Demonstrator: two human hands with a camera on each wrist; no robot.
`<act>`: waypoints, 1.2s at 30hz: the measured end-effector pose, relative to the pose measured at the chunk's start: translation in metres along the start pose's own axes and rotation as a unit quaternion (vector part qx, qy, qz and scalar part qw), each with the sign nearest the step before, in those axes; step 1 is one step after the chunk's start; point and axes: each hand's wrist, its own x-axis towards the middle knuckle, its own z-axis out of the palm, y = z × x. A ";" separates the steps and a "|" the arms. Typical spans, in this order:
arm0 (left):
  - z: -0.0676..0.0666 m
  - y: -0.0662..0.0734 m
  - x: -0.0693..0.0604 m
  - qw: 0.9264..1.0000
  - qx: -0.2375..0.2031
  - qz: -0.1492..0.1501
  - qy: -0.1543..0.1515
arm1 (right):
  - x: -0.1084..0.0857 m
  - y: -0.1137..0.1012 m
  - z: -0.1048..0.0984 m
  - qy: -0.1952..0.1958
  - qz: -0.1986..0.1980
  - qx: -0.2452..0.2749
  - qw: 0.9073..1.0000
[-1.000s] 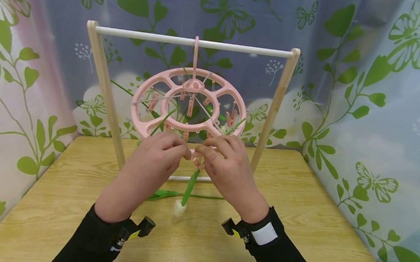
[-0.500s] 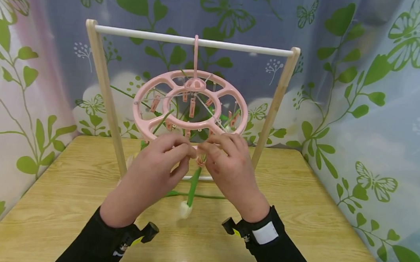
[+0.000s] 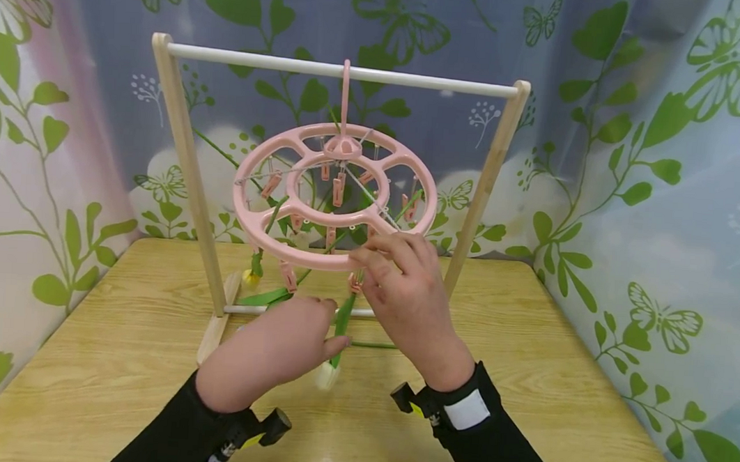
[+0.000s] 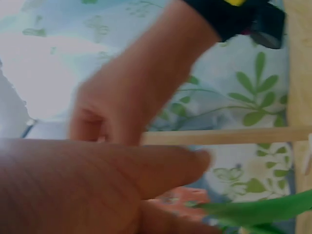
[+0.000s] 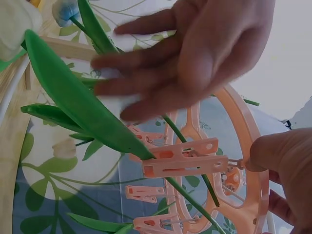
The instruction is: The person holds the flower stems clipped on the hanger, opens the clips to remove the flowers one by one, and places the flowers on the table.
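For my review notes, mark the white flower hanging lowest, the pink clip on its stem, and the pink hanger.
White flower (image 3: 327, 377): head view, on its blurred bloom.
Pink clip (image 5: 180, 164): right wrist view, on its nearer arm.
Pink hanger (image 3: 306, 258): head view, on its outer ring's front.

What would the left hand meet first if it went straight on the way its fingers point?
The left hand would likely meet the green leaf above the white flower first, though depth is unclear.
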 end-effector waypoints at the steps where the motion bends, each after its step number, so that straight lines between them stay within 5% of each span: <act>1: 0.004 0.001 0.004 1.000 0.001 -0.006 0.013 | 0.000 0.000 0.000 0.001 0.000 0.000 1.000; 8: 0.026 0.002 0.024 0.989 0.018 0.006 0.145 | 0.002 0.000 0.000 0.009 0.001 0.004 1.000; 13: 0.035 -0.008 0.037 0.981 -0.049 0.001 0.187 | 0.002 0.001 0.000 0.011 0.005 0.003 1.000; 20: 0.037 -0.016 0.041 0.980 -0.067 0.005 0.187 | 0.001 0.000 -0.001 0.007 0.012 0.001 1.000; 24: 0.035 -0.016 0.037 0.984 -0.012 0.004 0.176 | 0.001 0.000 -0.002 0.007 0.013 0.000 1.000; 28: 0.032 -0.015 0.030 0.981 0.089 0.029 0.170 | 0.000 0.000 -0.001 0.008 0.013 0.002 1.000; 30: 0.029 -0.016 0.022 0.972 0.165 0.052 0.161 | 0.000 0.000 -0.001 0.008 0.013 0.005 1.000; 32: 0.023 -0.016 0.011 0.942 0.284 0.081 0.156 | 0.000 0.000 0.000 0.008 0.014 0.007 1.000; 35: 0.013 -0.016 -0.007 0.884 0.420 0.121 0.169 | 0.000 -0.001 0.001 0.007 0.014 0.007 1.000; 36: 0.010 -0.015 -0.010 0.875 0.434 0.125 0.174 | 0.000 0.000 0.001 0.007 0.015 0.006 1.000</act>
